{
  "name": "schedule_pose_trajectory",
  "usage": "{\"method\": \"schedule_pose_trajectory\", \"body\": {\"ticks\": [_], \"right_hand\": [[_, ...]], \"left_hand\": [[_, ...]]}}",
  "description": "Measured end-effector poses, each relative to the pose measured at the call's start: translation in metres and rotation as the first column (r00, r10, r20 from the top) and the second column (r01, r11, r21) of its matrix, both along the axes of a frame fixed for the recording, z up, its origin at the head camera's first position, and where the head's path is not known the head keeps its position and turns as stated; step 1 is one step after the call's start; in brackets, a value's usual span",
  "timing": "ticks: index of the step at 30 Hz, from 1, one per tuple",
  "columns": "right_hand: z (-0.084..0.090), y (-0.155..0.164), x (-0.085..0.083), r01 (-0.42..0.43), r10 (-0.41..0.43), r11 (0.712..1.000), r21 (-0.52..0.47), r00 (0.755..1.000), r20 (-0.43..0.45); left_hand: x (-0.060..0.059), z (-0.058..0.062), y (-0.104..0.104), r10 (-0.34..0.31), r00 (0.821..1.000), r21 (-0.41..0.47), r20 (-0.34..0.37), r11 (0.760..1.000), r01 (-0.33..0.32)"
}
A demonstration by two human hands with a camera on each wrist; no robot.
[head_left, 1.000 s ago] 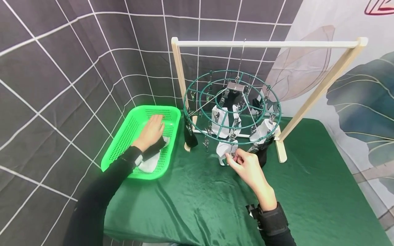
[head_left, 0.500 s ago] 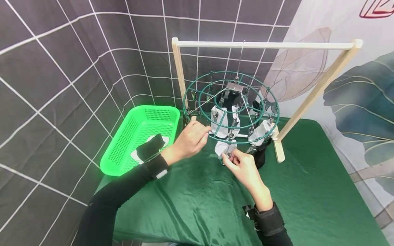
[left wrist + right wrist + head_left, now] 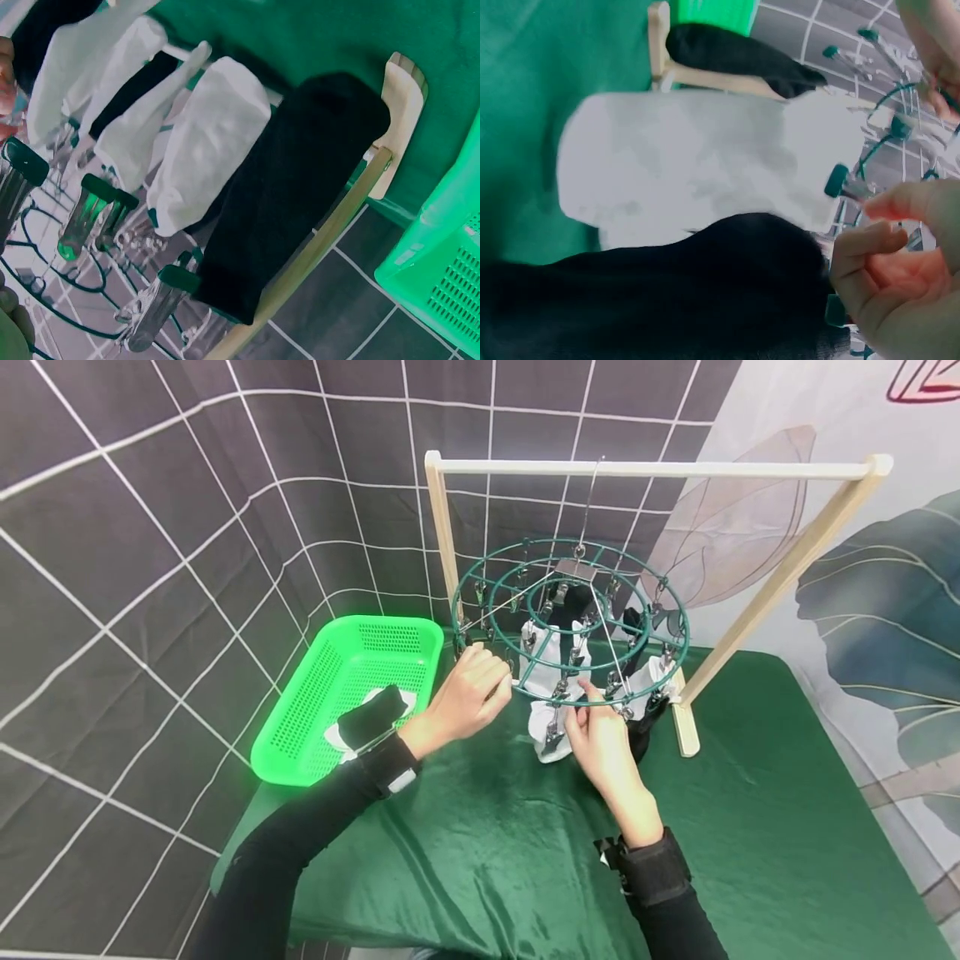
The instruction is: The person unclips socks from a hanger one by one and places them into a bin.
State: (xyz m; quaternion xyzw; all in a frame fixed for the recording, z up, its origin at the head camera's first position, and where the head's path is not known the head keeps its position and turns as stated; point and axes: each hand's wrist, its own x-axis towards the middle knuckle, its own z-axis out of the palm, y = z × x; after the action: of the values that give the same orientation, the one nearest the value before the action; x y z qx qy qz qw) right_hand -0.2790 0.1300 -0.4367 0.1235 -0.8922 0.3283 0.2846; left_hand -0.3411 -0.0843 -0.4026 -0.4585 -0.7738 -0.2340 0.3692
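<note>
A round green drying hanger [image 3: 575, 568] with metal clips hangs from a wooden rack. My left hand [image 3: 471, 693] grips its outer ring at the front left. The right hand [image 3: 606, 747] is at the front of the ring, index finger raised near it, thumb and index apart beside a clip [image 3: 838, 180] in the right wrist view. A white sock [image 3: 543, 735] hangs from the front clips, left of that hand; a black sock [image 3: 652, 300] hangs near it. Several more white and black socks hang around, including a black sock [image 3: 300, 180] by the rack leg.
A bright green basket [image 3: 270, 735] stands at the left, holding a black sock [image 3: 371, 720] on white cloth. The wooden rack [image 3: 780, 581] spans the hanger, its foot [image 3: 686, 731] at the right. A green cloth [image 3: 480, 860] covers the table.
My left hand has left the basket and come to the hanger's ring. The right hand has let go of the clip at the white sock and risen slightly; the sock hangs there.
</note>
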Motion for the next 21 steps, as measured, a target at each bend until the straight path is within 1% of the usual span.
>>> {"method": "schedule_pose_trajectory", "body": {"ticks": [2,4,6,8,9,11,16,18,21], "right_hand": [[0.004,-0.001,-0.005,-0.037,0.036,0.999,0.014,0.999,0.04],[0.008,-0.002,-0.008,-0.074,0.07,0.997,0.035,0.992,0.103],[0.012,-0.005,-0.01,-0.108,0.099,0.992,0.062,0.985,0.139],[0.013,-0.007,-0.011,-0.13,0.118,0.989,0.073,0.982,0.146],[0.014,-0.008,-0.011,-0.139,0.128,0.988,0.074,0.982,0.137],[0.015,-0.011,-0.013,-0.153,0.147,0.986,0.062,0.985,0.087],[0.019,-0.017,-0.023,-0.187,0.187,0.982,0.026,0.982,-0.009],[0.02,-0.019,-0.026,-0.195,0.196,0.98,0.034,0.98,-0.04],[0.02,-0.02,-0.027,-0.175,0.18,0.982,0.067,0.98,-0.079]], "left_hand": [[-0.001,0.002,-0.002,-0.004,1.0,0.01,0.014,1.0,0.004],[-0.004,0.004,-0.003,-0.005,1.0,0.031,0.024,1.0,0.004],[-0.006,0.007,-0.005,0.001,0.999,0.054,0.035,0.999,-0.003],[-0.008,0.01,-0.005,0.006,0.999,0.08,0.045,0.997,-0.01],[-0.01,0.011,-0.005,0.012,0.999,0.092,0.045,0.996,-0.017],[-0.012,0.014,-0.005,0.027,0.999,0.109,0.041,0.994,-0.032],[-0.017,0.017,-0.003,0.054,0.999,0.163,0.007,0.985,-0.055],[-0.018,0.017,-0.002,0.062,0.998,0.185,0.001,0.981,-0.061],[-0.019,0.017,-0.001,0.09,0.996,0.212,-0.01,0.974,-0.085]]}}
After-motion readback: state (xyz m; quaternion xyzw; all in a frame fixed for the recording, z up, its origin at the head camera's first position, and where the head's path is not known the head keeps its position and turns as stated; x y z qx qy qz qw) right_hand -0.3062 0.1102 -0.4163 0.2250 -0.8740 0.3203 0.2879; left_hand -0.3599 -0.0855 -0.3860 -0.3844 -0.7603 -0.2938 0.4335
